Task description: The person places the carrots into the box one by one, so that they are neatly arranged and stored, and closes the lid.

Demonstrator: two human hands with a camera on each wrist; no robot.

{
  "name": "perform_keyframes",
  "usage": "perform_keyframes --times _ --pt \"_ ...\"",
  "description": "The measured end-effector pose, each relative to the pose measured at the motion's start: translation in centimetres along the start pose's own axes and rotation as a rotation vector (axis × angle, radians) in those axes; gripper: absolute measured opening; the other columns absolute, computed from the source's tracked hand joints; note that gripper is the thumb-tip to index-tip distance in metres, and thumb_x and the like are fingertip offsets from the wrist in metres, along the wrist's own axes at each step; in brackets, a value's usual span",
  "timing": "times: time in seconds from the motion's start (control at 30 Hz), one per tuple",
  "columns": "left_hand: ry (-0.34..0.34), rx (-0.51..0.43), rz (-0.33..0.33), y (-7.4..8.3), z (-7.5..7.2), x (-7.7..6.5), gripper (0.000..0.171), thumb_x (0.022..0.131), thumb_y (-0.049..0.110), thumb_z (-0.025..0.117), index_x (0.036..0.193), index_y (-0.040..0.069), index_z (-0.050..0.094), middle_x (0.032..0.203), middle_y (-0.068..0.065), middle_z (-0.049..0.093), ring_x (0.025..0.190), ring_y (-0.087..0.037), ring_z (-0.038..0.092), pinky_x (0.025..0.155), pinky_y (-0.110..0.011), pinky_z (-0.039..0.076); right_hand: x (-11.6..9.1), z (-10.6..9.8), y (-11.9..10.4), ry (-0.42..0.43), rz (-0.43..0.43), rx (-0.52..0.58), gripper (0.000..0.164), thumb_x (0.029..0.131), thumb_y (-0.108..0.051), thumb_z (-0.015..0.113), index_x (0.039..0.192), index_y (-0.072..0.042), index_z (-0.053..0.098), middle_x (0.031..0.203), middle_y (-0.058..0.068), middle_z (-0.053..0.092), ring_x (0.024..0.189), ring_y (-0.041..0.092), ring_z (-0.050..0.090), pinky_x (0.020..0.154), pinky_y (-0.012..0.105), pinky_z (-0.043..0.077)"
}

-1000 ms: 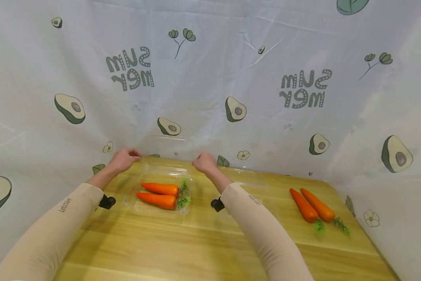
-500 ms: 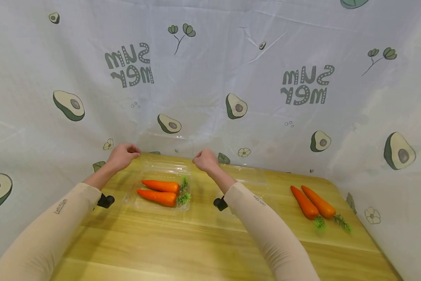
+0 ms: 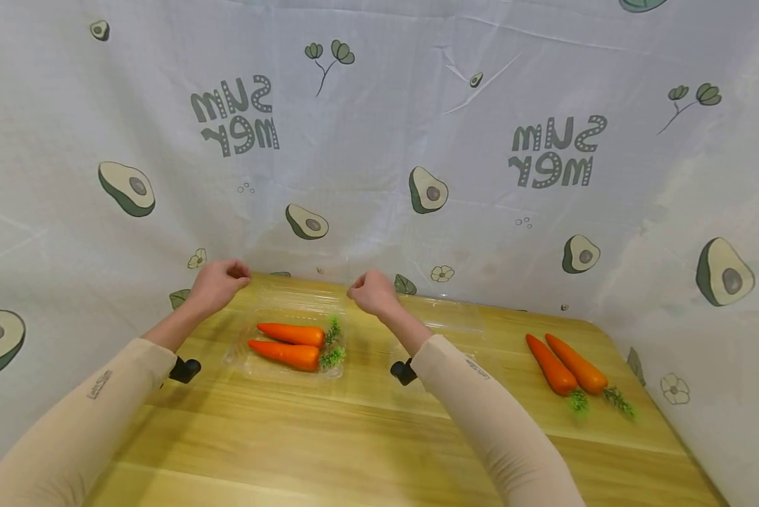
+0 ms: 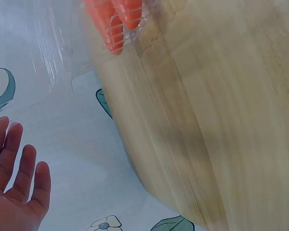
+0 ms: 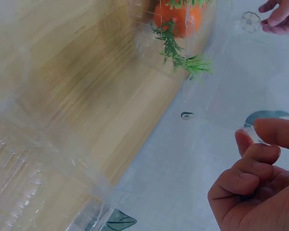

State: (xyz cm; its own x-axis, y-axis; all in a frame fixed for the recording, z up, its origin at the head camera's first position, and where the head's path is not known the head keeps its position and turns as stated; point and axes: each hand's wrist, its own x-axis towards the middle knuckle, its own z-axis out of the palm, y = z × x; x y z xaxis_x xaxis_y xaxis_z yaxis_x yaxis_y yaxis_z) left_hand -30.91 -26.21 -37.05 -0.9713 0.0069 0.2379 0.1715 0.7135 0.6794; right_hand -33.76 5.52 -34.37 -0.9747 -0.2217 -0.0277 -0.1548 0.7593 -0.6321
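Two orange carrots (image 3: 289,355) with green tops lie side by side in a clear plastic clamshell box (image 3: 278,379) on the wooden table. Behind them rises its see-through lid (image 4: 48,53), faint against the cloth. My left hand (image 3: 220,285) is at the lid's left corner, thumb and forefinger pinching the edge while the other fingers stay loosely spread. At the opposite corner, my right hand (image 3: 374,292) pinches the clear rim between thumb and forefinger, its other fingers curled in. Much of the lid's outline is lost in its transparency.
A second clear plastic box (image 3: 446,315) stands right of the first, partly behind my right forearm. Two more carrots (image 3: 566,366) lie on the table (image 3: 278,436) at the right. A printed white cloth (image 3: 367,141) hangs along the table's back edge.
Both hands keep almost the same place by the lid. A faint lid edge seen above them earlier no longer shows. The head view has shifted slightly.
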Motion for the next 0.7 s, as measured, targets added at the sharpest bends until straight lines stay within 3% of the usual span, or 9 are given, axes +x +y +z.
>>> perform_keyframes --times 0.1,0.2,0.3,0.57,0.7 --pt "0.010 0.009 0.009 -0.1 0.0 -0.3 0.020 0.101 0.014 0.061 0.113 -0.001 0.067 0.111 -0.020 0.068 0.101 -0.036 0.062 0.086 -0.048 0.052 -0.4 -0.1 0.0 0.006 -0.012 -0.011 0.036 0.097 -0.021 0.066 0.062 -0.014 0.060 0.060 -0.003 0.049 0.052 0.014 0.034 0.055 0.031 0.036" --pt "0.018 0.020 0.024 -0.1 0.0 -0.5 0.019 0.100 0.012 0.061 0.112 -0.001 0.067 0.110 -0.020 0.068 0.100 -0.035 0.063 0.086 -0.048 0.051 -0.8 -0.2 0.1 0.014 -0.034 -0.021 0.021 0.097 -0.022 0.066 0.081 -0.010 0.074 0.083 0.001 0.067 0.060 0.015 0.045 0.060 0.031 0.040" --pt "0.031 0.030 0.044 -0.2 0.0 -0.9 0.018 0.099 0.011 0.062 0.110 -0.002 0.067 0.109 -0.019 0.069 0.101 -0.035 0.062 0.087 -0.048 0.050 -1.2 -0.2 0.2 0.012 -0.058 -0.032 0.019 0.097 -0.022 0.067 0.097 -0.007 0.078 0.103 0.006 0.073 0.066 0.015 0.050 0.061 0.030 0.041" --pt "0.044 0.066 0.100 -0.2 0.0 -2.1 0.013 0.098 0.009 0.062 0.105 -0.001 0.068 0.107 -0.020 0.069 0.102 -0.037 0.061 0.089 -0.054 0.049 -2.0 0.0 0.5 0.000 -0.097 -0.071 0.018 0.095 -0.023 0.069 0.100 -0.008 0.078 0.107 0.007 0.074 0.072 0.017 0.057 0.063 0.029 0.046" --pt "0.044 0.096 0.116 -0.4 0.1 -2.6 0.012 0.098 0.010 0.062 0.103 0.001 0.068 0.107 -0.021 0.068 0.098 -0.037 0.062 0.084 -0.052 0.051 -2.4 0.0 0.5 -0.005 -0.108 -0.110 0.019 0.094 -0.025 0.069 0.102 -0.010 0.077 0.107 0.006 0.074 0.077 0.018 0.060 0.065 0.030 0.048"
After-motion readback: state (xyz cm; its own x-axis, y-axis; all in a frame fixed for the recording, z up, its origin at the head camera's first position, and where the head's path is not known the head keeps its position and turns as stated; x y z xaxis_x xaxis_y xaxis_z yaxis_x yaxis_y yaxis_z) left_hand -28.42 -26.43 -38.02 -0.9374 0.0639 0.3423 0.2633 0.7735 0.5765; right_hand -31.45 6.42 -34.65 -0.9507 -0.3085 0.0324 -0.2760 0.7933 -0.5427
